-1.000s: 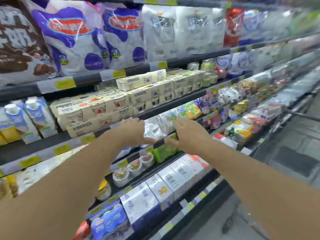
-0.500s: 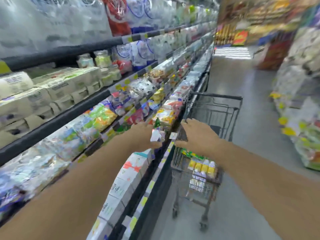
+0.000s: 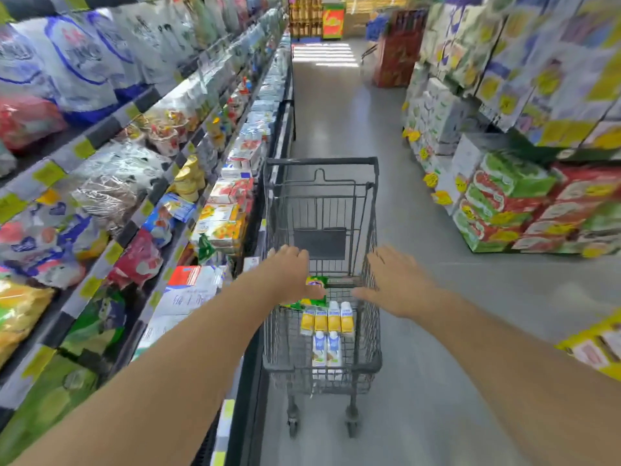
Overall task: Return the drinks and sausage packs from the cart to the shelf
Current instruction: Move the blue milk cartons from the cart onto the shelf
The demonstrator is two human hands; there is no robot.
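The shelf (image 3: 141,183) runs along the left side of the aisle, its tiers packed with bagged and boxed goods behind yellow price tags. Just beside its lower edge stands the cart (image 3: 322,364), a dark wire basket on the grey floor (image 3: 437,331), its handle bar at the far end.

Inside the cart, four yellow drink cartons (image 3: 327,319) stand in a row near the middle, two blue-and-white drink cartons (image 3: 326,351) just behind them toward the near wall, and a green sausage pack (image 3: 314,290) lies past the yellow row, partly hidden by the left hand.

Both arms reach out over the basket. The left hand (image 3: 289,274) hovers above the sausage pack with its grip apart and empty. The right hand (image 3: 396,280) hangs over the right wall, fingers spread, holding nothing.
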